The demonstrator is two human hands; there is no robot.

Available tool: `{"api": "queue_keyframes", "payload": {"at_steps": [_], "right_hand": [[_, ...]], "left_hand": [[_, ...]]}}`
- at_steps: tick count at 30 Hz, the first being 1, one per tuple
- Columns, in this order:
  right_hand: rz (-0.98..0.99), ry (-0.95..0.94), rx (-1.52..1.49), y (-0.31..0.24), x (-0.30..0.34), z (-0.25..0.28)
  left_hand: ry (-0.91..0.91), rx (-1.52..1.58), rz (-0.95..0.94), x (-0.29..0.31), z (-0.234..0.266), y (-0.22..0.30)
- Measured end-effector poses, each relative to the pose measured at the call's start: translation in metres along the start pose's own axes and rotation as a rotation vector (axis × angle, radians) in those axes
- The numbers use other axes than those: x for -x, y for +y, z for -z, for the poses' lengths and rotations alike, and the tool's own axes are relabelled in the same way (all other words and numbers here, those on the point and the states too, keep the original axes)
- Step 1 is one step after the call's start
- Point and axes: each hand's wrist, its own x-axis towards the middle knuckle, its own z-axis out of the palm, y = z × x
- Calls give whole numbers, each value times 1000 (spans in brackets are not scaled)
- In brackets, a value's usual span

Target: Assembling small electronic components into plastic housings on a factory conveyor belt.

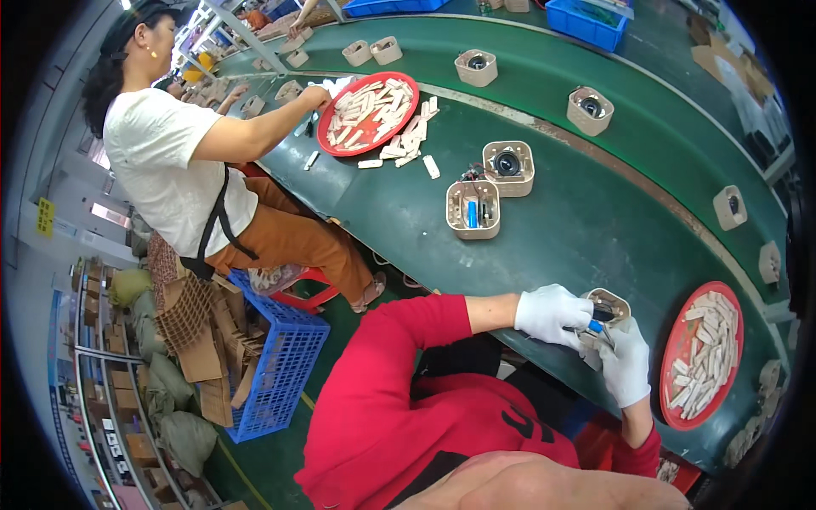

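Both gloved hands, left hand (551, 314) and right hand (627, 365), curl their fingers tight around a small tan box (609, 304) at the green table (586, 238) edge.

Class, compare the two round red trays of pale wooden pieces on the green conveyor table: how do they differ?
The far red tray sits beside the seated co-worker, while the near red tray lies by the wearer's gloved right hand. Pieces have spilled off the far tray onto the green table; the near tray's pieces all lie inside it. Both are round, red and hold pale wooden pieces.
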Motion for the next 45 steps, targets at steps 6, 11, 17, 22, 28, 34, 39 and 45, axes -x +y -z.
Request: {"api": "queue_keyframes", "payload": {"at_steps": [6,11,17,22,28,34,39,45], "right_hand": [[-43,14,157,0,-2,-1],[-40,13,55,7,-4,-5],[42,22,99,14,-3,-7],[64,-70,172,13,-7,-1],[113,-73,315,11,-6,-8],[3,54,279,7,-2,-2],[322,-99,116,8,-3,14],[303,-35,359,20,11,-2]], "left_hand": [[12,41,42,2,-5,-3],[-9,87,172,6,-6,-1],[-13,12,35,7,-7,-3],[-105,102,200,2,1,8],[49,61,65,13,-12,2],[9,-145,-192,7,-21,-5],[-28,-179,-44,18,-5,2],[-154,-271,-84,-7,3,9]]}}
